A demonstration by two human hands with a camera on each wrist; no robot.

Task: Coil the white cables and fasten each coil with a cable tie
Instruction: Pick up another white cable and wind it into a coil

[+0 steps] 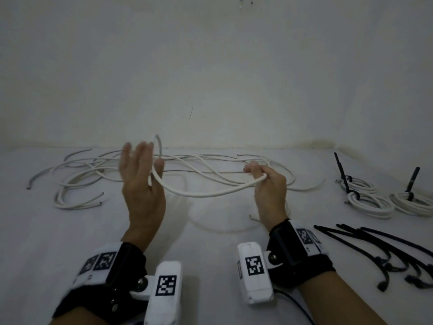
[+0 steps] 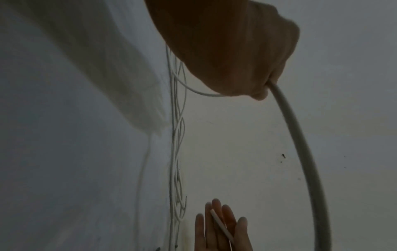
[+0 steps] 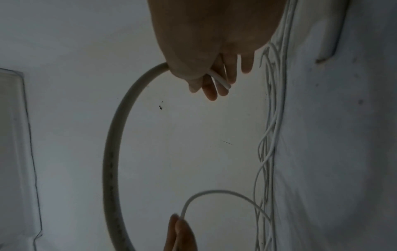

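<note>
I hold one white cable (image 1: 206,194) in a sagging arc between both hands, above the white surface. My left hand (image 1: 140,174) stands upright with its fingers straight, and its thumb pins the cable against the palm. The cable's cut end (image 1: 157,137) pokes up past those fingers. My right hand (image 1: 264,177) grips the other part of the arc in a fist. The wrist views show the same thick arc (image 2: 300,144) (image 3: 111,152) running from one hand to the other. Behind the hands, several loose white cables (image 1: 93,170) lie tangled.
Three coiled white cables, each with a black tie, lie at the right (image 1: 370,205) (image 1: 412,202). Several loose black cable ties (image 1: 375,245) lie at the near right. A plain wall (image 1: 210,66) closes off the back of the surface.
</note>
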